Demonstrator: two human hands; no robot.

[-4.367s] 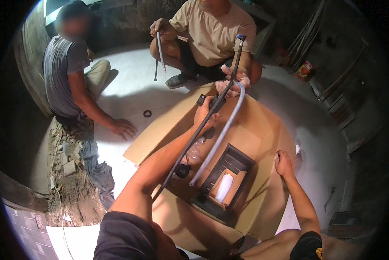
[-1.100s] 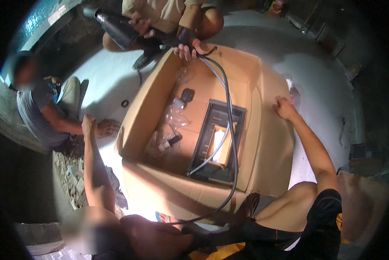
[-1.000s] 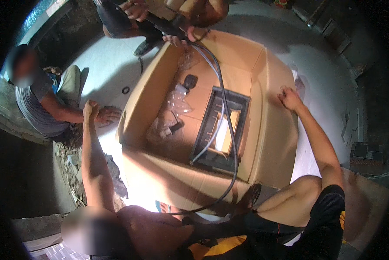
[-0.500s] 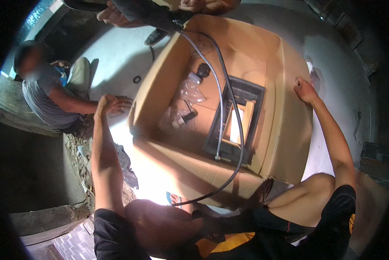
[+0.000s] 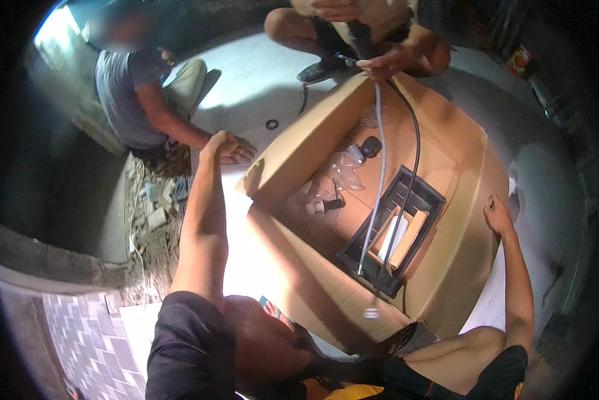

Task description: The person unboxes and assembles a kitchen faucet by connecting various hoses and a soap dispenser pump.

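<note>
A large open cardboard box (image 5: 299,147) stands in front of me. My right hand (image 5: 498,215) is at its right side, with fingers curled against the cardboard edge. Left of the box, my left hand (image 5: 234,149) is stretched out with extended fingers; nothing shows in it. Inside the box lie a black rectangular tray (image 5: 409,187) with a cardboard insert, a clear plastic bag (image 5: 345,172) and black-and-grey fittings (image 5: 325,205). A grey hose (image 5: 378,153) and a black hose (image 5: 416,143) hang over it from a dark tubular piece (image 5: 361,37) in another person's hands.
A person in a grey shirt (image 5: 136,93) sits at the left, one arm reaching close to my left hand. A black ring (image 5: 271,124) lies on the pale floor. Rubble (image 5: 156,213) and a dark recess (image 5: 66,193) are at the left, with grey tiles (image 5: 93,333) lower down.
The view has shifted, so the box appears lower and further right. The dark piece with the hoses has moved over the box's far edge, and the black hose's end now hangs at the near wall.
</note>
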